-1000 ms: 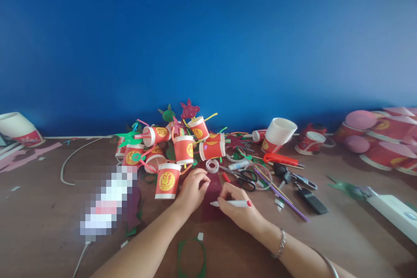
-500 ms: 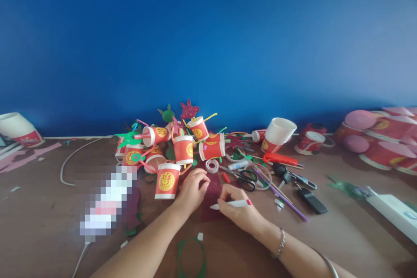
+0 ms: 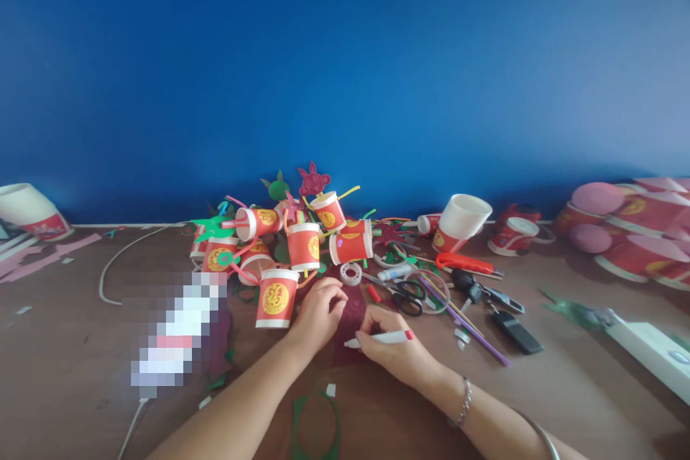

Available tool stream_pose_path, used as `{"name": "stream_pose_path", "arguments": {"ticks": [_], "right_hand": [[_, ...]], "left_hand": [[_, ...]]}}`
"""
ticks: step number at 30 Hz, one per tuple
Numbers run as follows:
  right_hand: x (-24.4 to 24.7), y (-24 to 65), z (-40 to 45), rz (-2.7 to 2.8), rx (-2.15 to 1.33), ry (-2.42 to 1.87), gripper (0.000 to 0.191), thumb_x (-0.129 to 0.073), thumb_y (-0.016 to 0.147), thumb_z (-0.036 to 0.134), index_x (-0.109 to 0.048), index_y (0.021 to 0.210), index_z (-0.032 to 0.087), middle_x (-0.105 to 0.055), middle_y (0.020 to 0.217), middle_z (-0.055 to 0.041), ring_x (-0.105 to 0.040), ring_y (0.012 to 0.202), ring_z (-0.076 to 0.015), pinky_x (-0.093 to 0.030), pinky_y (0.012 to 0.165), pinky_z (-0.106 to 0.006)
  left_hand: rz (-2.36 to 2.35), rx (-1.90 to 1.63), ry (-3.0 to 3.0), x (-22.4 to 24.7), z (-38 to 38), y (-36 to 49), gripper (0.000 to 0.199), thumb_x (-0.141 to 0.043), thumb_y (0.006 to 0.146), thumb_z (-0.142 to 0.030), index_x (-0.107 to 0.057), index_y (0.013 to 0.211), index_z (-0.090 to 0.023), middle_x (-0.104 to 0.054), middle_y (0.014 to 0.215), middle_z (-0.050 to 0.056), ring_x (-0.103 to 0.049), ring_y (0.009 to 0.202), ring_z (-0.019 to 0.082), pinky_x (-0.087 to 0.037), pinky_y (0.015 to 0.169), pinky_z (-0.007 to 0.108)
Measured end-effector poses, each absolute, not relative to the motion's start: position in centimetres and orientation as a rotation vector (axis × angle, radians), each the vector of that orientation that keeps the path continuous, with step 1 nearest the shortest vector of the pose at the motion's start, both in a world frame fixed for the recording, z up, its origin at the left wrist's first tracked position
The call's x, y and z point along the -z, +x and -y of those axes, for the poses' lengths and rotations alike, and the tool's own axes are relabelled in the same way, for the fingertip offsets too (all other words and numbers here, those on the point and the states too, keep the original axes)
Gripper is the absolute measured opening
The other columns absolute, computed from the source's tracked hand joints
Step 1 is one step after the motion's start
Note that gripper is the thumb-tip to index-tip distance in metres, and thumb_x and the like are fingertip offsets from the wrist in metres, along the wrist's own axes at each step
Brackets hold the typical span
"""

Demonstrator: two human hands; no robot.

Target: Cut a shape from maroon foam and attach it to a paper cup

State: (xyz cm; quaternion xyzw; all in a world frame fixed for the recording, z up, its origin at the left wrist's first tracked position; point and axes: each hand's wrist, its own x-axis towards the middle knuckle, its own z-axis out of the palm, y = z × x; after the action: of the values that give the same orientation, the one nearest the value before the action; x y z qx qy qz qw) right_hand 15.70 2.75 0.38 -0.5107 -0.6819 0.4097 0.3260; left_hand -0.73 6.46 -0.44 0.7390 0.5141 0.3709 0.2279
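My right hand is closed around a white marker with a red end. The marker's tip points left, at the lower part of a dark red sheet of paper; whether it touches cannot be made out. On the sheet's left side rests my left hand, fingers loosely bent, thumb a little apart, holding nothing. Beside that hand stands a red and white paper cup with a yellow emblem. Just beyond the sheet lies a roll of tape, and a red marker cap is near my right hand.
Behind my hands are piled several decorated paper cups. To the right lie black-handled scissors, a red utility knife, keys and stacked cups. A blurred-out bright object is at left, a green paper cutout in front.
My right hand has shifted the marker slightly to the left over the dark red paper. My left hand has stayed in place.
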Motion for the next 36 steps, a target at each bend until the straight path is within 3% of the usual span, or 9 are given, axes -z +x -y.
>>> {"name": "stream_pose_path", "arguments": {"ticks": [18,24,31,36], "right_hand": [[-0.7,15.7,-2.7,1.755,-1.120,-1.313,0.014,-0.057,0.074,0.023,-0.049,0.063,0.018,-0.051,0.059,0.0039,-0.043,0.054,-0.0099,-0.032,0.049,-0.020],[-1.4,16.4,-3.1,1.499,-1.092,-1.327,0.023,-0.053,0.078,0.031,-0.044,0.060,0.020,-0.059,0.056,0.0007,-0.053,0.054,-0.0132,-0.038,0.050,-0.023],[-1.3,16.6,-3.3,1.561,-1.055,-1.392,0.024,-0.051,0.075,0.030,-0.041,0.054,0.021,-0.059,0.048,0.0006,-0.051,0.047,-0.0128,-0.037,0.047,-0.022],[-1.3,16.6,-3.2,1.641,-1.035,-1.403,0.021,-0.051,0.074,0.024,-0.043,0.055,0.021,-0.061,0.050,0.0007,-0.051,0.049,-0.0127,-0.038,0.048,-0.022]], "left_hand": [[-1.372,-1.066,2.053,0.4,-6.4,-0.8,0.024,-0.047,0.070,-0.002,-0.060,0.079,-0.019,-0.065,0.096,0.007,-0.060,0.095,0.020,-0.047,0.087,0.036],[-1.366,-1.029,2.039,-0.1,-6.2,-0.9,0.023,-0.044,0.070,-0.002,-0.058,0.071,-0.020,-0.065,0.096,0.007,-0.059,0.097,0.021,-0.047,0.086,0.035],[-1.355,-1.064,2.050,-0.3,-6.2,-0.9,0.018,-0.048,0.076,-0.009,-0.062,0.077,-0.020,-0.065,0.095,0.007,-0.061,0.094,0.021,-0.048,0.086,0.035],[-1.342,-1.030,2.057,0.1,-6.3,-0.9,0.011,-0.058,0.073,-0.010,-0.063,0.076,-0.019,-0.064,0.097,0.008,-0.060,0.096,0.022,-0.047,0.088,0.037]]}}
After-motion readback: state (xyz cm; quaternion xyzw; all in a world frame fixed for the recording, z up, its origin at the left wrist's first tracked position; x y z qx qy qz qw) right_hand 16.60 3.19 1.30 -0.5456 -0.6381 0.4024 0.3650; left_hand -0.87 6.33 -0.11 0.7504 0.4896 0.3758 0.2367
